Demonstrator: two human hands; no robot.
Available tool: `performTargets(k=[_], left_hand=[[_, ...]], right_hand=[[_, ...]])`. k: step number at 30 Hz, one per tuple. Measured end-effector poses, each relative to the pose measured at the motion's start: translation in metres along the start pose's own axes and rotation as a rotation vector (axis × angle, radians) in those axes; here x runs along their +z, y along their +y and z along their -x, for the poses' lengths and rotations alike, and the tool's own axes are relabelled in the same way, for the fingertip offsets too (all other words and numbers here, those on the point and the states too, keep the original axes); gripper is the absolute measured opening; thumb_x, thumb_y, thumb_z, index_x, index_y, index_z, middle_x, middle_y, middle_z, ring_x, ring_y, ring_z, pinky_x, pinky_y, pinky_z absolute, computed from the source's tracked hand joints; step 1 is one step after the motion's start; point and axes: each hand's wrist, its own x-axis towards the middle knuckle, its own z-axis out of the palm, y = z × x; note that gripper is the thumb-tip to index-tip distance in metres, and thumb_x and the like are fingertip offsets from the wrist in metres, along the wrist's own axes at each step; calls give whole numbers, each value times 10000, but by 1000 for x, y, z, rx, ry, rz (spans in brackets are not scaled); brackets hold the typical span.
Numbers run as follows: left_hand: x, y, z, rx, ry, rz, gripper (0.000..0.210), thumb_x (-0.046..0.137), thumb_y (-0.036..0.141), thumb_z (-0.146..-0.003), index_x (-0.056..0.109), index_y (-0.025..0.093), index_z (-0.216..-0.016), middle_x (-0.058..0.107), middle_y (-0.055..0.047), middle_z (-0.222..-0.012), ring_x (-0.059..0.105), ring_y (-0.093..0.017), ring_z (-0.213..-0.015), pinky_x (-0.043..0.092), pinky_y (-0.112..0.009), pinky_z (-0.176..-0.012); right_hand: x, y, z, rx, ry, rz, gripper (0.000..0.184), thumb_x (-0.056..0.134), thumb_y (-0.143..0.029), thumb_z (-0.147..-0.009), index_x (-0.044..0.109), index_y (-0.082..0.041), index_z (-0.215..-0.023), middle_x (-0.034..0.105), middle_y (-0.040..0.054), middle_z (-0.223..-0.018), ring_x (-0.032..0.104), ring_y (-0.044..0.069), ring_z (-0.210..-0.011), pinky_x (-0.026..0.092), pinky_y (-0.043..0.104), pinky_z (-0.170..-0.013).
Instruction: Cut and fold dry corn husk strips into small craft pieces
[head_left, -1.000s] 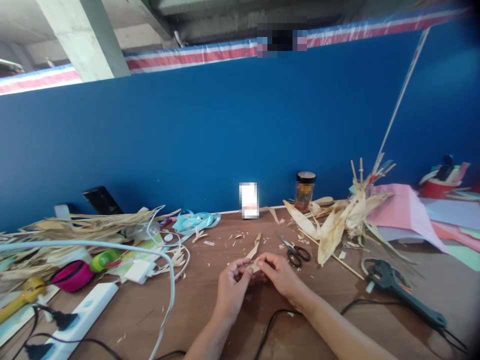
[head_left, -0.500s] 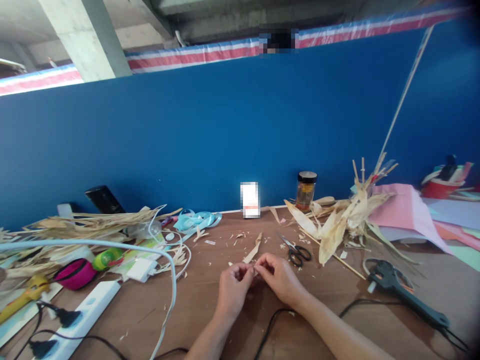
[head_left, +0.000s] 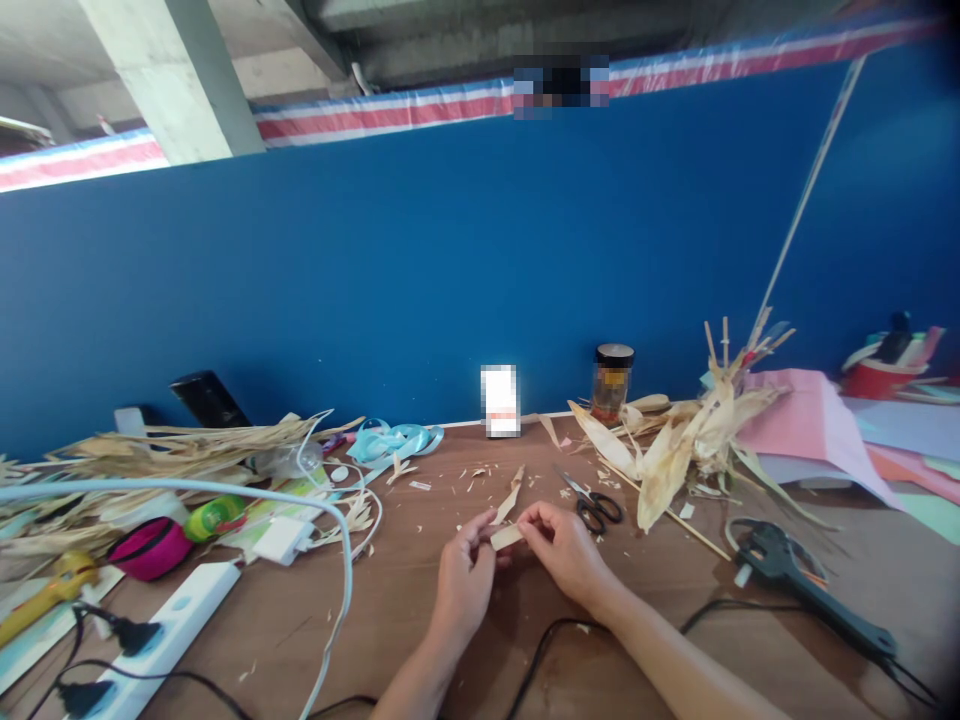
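Between my two hands, above the brown table, is a small pale strip of dried husk (head_left: 507, 537). My left hand (head_left: 466, 572) has its fingers closed round the strip's left end. The thumb and forefinger of my right hand (head_left: 561, 545) pinch its other end. Just beyond my fingers lies a loose curled piece of husk (head_left: 513, 492). A pair of black-handled scissors (head_left: 598, 508) lies on the table beyond my right hand, with its blades pointing away to the left.
A black glue gun (head_left: 810, 590) lies at right, its cord running toward me. Dried husks (head_left: 686, 460) and a lidded jar (head_left: 613, 384) stand behind the scissors. At left are a white power strip (head_left: 169, 640), a white cable (head_left: 346, 590), blue ribbon (head_left: 394, 442) and a husk pile (head_left: 187, 445). A lit phone (head_left: 500, 402) leans at the back.
My hands have moved slightly apart, and the pale strip now shows between them. Earlier my fingertips met and covered it. The things on the table have stayed put.
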Motion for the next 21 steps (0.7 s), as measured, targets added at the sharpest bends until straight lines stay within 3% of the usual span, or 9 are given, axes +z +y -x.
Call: performTargets(k=[5, 9, 15, 21], left_hand=[[1, -2, 0, -45, -7, 2, 379, 623, 283, -656, 560, 98, -981, 671, -80, -777, 613, -169, -676, 506, -271, -599], [-2, -6, -3, -33, -14, 28, 392, 662, 282, -625, 561, 92, -953, 659, -45, -660, 598, -132, -579, 491, -247, -591], [0, -2, -1, -82, -6, 90, 415, 694, 284, -589, 569, 105, -942, 653, -29, -654, 614, -143, -619, 504, -262, -627], [-1, -3, -3, -137, 12, 207, 426, 692, 206, -605, 551, 121, -999, 660, -63, -793, 616, -117, -650, 513, -253, -658]], right_hand=[[-1, -5, 0, -17, 1, -2, 153, 466, -268, -778, 560, -165, -717, 604, -4, -631, 556, 133, -605, 405, 217, -574], [1, -5, 1, 18, -67, -150, 120, 522, -276, -747, 548, -170, -796, 634, 4, -691, 587, 139, -638, 437, 224, -600], [3, 5, -1, 95, -130, -345, 163, 530, -275, -743, 521, -158, -857, 657, 28, -726, 620, 154, -670, 470, 254, -635], [0, 11, -5, 149, -85, -393, 187, 519, -298, -749, 530, -154, -869, 646, 28, -740, 623, 155, -697, 488, 270, -656]])
